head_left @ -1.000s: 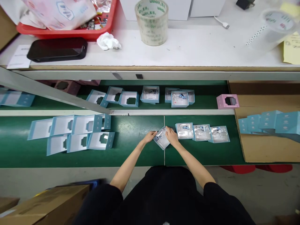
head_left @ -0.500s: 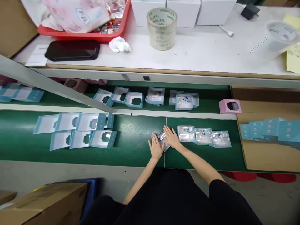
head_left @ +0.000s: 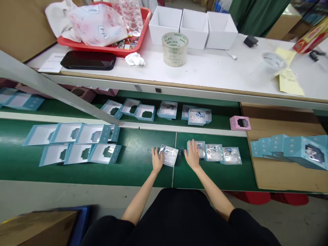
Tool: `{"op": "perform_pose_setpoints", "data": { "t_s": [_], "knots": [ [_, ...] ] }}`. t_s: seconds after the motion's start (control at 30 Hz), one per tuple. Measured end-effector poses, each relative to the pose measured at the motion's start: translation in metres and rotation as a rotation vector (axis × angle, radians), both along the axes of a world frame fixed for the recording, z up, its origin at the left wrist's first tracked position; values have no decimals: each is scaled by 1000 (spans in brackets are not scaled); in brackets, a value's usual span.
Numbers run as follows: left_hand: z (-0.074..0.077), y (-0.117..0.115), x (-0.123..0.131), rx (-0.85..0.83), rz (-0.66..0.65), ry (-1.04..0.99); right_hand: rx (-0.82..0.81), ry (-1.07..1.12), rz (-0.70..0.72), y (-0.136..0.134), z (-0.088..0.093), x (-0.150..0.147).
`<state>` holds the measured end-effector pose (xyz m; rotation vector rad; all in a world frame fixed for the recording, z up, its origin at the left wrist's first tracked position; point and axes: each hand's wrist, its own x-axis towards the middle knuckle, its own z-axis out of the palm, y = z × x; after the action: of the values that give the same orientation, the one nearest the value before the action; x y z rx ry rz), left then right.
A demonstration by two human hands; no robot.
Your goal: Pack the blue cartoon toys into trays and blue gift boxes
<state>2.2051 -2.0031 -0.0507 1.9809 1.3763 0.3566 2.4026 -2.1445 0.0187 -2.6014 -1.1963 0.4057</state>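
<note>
Clear blister pack lies on the green belt, just in front of the person and a little left of the belt's seam, tilted slightly out of line with the boxes beside it. The left hand rests flat at its left edge, fingers stretched out and touching the plastic without closing round it. The right hand is spread open too, palm down on the blue box that heads a short row; two more filled boxes sit just beside it to the right, each with a clear insert in it. There is a small gap between the pack and that row.

To the left, well apart, a cluster of empty blue box shells lies overlapping (their window cut-outs face up). On the far lane are more blue boxes and one pink box. The white shelf above bears a tape roll, a black phone and a red tray.
</note>
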Motion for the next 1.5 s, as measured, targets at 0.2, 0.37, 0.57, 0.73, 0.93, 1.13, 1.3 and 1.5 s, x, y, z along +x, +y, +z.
{"op": "perform_pose_setpoints", "data": {
  "t_s": [0.2, 0.37, 0.57, 0.73, 0.93, 1.13, 1.3, 1.5],
  "knots": [
    [-13, -31, 64, -101, -77, -157, -78, 133, -497, -81, -24, 31],
    [3, -14, 92, -108, -208, -105, -8, 156, -487, -83, -17, 77],
    [70, 110, 177, 415, -326, 57, 36, -109, 23, 27, 22, 166],
    [95, 154, 256, 339, -645, 406, -203, -67, 299, 108, 30, 195],
    [116, 93, 212, 319, -843, 276, -126, 11, 327, 53, 62, 139],
    [124, -83, 30, 112, -1017, 67, 39, 260, 304, -141, 63, -5],
    [76, -152, -13, -21, -1082, 56, -92, 399, 344, -192, 5, -52],
    [42, -123, 37, -13, -1074, 64, -130, 386, 309, -146, -17, -10]
  ]
}}
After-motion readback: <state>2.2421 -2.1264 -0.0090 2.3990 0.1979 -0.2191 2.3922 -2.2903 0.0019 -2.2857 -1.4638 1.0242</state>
